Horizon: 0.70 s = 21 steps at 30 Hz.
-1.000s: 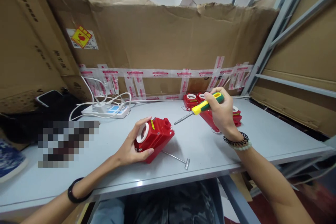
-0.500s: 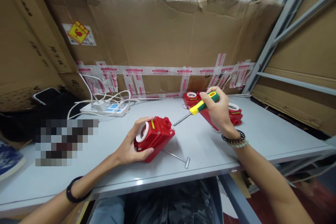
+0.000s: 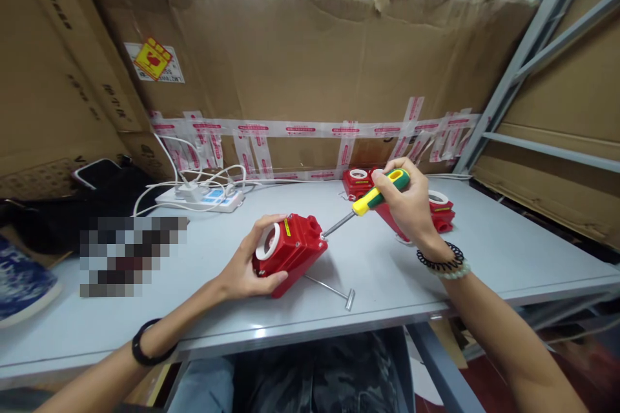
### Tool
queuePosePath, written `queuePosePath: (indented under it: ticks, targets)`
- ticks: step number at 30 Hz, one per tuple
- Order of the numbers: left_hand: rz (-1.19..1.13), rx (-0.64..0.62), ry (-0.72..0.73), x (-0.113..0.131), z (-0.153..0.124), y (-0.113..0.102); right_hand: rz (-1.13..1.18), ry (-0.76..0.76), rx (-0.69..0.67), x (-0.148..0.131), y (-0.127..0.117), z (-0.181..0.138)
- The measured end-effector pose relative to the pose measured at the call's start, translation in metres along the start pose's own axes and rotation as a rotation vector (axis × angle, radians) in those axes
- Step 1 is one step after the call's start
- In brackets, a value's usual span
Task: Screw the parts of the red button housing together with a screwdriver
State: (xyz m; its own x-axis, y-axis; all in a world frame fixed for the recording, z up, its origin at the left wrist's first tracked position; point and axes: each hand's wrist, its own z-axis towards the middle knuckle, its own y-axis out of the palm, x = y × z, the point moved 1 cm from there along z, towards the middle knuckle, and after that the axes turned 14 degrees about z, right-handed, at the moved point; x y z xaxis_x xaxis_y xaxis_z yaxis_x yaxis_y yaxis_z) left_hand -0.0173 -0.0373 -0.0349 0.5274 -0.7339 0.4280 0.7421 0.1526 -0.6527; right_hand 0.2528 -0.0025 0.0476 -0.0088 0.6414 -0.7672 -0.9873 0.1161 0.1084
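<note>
My left hand (image 3: 247, 268) grips a red plastic box (image 3: 294, 251) with a white round ring on its face, tilted up on the grey table (image 3: 368, 271). My right hand (image 3: 409, 206) holds a yellow-and-green screwdriver (image 3: 372, 197); its metal tip touches the box's upper right corner. A thin metal T-shaped rod (image 3: 332, 288) lies on the table just in front of the box.
Several more red boxes (image 3: 438, 210) with white rings sit behind my right hand. A white power strip (image 3: 203, 199) with cables lies at the back left beside a black bag (image 3: 72, 213). Taped cardboard (image 3: 300, 77) walls the back; a metal shelf frame (image 3: 513, 71) stands at right.
My right hand has brought the screwdriver leftward and down until its tip meets the red box's corner. My left hand keeps its hold on the box.
</note>
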Motion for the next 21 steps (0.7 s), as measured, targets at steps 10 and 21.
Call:
queuePosePath:
  ticks: [10,21]
  targets:
    - [-0.038,0.006,0.044,-0.002,0.001,-0.002,-0.145,0.192,-0.482,-0.035,-0.018,0.017]
    - [-0.051,0.033,0.094,-0.005,0.002,-0.003,-0.050,0.138,-0.518,-0.039,-0.006,0.016]
